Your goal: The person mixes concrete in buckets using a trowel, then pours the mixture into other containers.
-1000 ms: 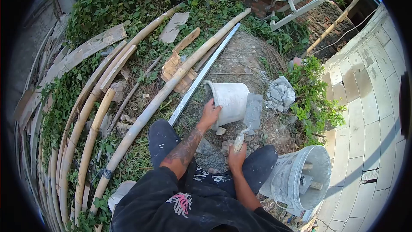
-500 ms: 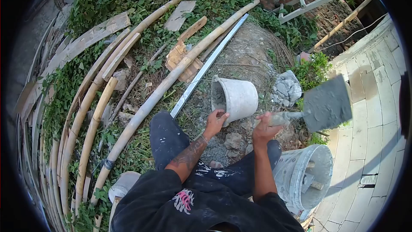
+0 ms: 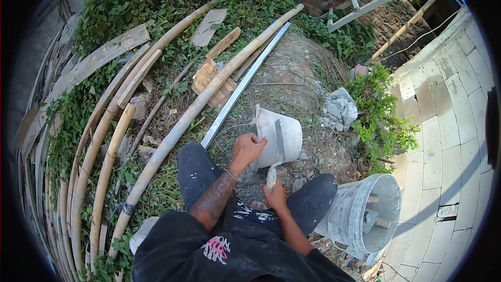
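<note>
A whitish mortar bucket lies tipped over between my knees, its mouth facing left. My left hand is closed on the bucket's rim, the thumb on the outer wall. Low at the bucket's near side, my right hand wraps round the handle of a square plastering trowel. Its blade shows almost edge-on as a grey strip across the bucket's outside. The bucket's inside is turned out of view.
A large white pail with tools inside stands by my right knee. Ahead lie a metal bar, long bamboo poles and a lump of broken concrete. A block wall rises on the right.
My right hand has brought the trowel from out on the right, blade flat to view, in to the bucket, blade edge-on. The bucket has turned slightly, mouth away from view.
</note>
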{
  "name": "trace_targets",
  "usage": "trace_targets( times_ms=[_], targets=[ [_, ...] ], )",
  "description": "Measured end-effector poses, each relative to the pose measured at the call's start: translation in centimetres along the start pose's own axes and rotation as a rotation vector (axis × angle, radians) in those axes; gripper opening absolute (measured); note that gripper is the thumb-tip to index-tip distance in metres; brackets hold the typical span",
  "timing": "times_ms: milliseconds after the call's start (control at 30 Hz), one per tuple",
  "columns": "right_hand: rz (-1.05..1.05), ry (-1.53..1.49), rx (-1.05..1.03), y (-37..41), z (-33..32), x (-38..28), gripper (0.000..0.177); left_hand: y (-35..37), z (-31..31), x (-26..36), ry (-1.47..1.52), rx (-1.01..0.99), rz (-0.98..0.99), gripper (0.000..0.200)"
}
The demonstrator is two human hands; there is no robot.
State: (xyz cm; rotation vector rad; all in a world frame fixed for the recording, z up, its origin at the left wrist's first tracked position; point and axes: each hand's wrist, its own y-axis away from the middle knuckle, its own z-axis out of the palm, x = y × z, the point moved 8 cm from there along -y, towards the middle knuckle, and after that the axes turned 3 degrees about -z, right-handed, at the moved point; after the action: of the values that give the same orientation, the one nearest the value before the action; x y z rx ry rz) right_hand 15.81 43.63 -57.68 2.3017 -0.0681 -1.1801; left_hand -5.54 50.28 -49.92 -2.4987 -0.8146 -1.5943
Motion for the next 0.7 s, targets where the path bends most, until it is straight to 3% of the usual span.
trace_targets(
  times_ms=[100, 133, 200, 300, 400, 433, 533, 567, 700],
  targets=[
    [-0.051, -0.237, -0.035, 0.0, 0.7, 1.4, 0.030, -3.8, -4.7, 5.2, -0.043, 0.496, 0.383, 0.035],
    [-0.073, -0.344, -0.058, 0.0, 0.7, 1.5, 0.028, -6.5, -4.4, 4.3, -0.124, 0.549, 0.333, 0.047],
    [-0.092, -0.534, -0.075, 0.0, 0.4, 1.2, 0.024, -11.4, -0.8, 0.2, -0.266, 0.275, 0.090, 0.055],
    [-0.092, -0.703, -0.046, 0.7, -0.8, 0.3, 0.019, -13.6, 5.8, -4.6, -0.281, -0.132, -0.049, 0.056],
    [-0.157, -0.617, 0.036, 1.5, -2.7, -1.4, 0.019, -11.9, 5.8, -4.0, -0.212, 0.048, -0.020, 0.044],
    [-0.201, -0.529, 0.087, 1.5, -4.4, -2.4, 0.020, -11.8, 6.2, -3.5, -0.186, 0.109, 0.087, 0.036],
    [-0.380, -0.328, 0.351, 2.2, -11.5, -7.8, 0.021, -7.4, 3.2, 2.9, -0.086, 0.154, 0.253, 0.032],
    [-0.488, -0.371, 0.444, 2.9, -14.4, -10.8, 0.020, -6.4, 2.6, 3.6, 0.011, 0.181, 0.319, 0.028],
    [-1.014, -0.508, 0.874, 10.2, -25.0, -22.9, 0.031, -3.4, 4.9, 1.2, -0.054, 0.030, 0.527, 0.027]
  ],
)
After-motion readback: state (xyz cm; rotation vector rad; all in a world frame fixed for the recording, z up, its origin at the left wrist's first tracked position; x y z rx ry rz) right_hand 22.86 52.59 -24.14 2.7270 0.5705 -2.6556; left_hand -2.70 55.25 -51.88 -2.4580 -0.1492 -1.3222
